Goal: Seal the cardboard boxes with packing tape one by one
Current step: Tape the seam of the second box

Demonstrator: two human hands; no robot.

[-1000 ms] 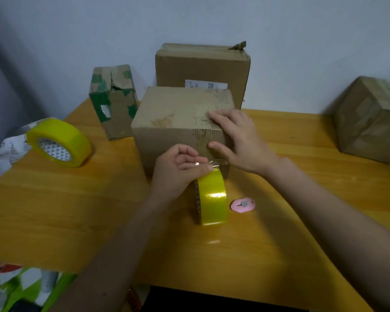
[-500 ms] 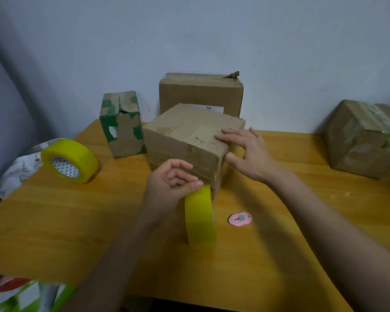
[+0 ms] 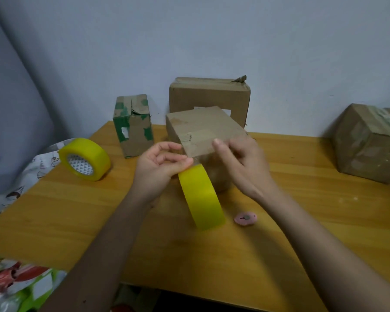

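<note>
A brown cardboard box stands mid-table, turned so one corner points at me. My left hand pinches the top of an upright yellow tape roll just in front of the box. A clear strip of tape runs from the roll up to the box's front face. My right hand is blurred; its thumb lies on the box's near top edge and its fingers curl round the near right corner, hiding it.
A second yellow tape roll lies at the left. A green-patched box and a larger box stand by the wall, with another box far right. A small pink cutter lies near the held roll. Printed bags sit below the wooden table.
The box has turned so a corner faces me. My right hand slid off its top to the near corner. My left hand and the roll shifted slightly left, the roll now leaning.
</note>
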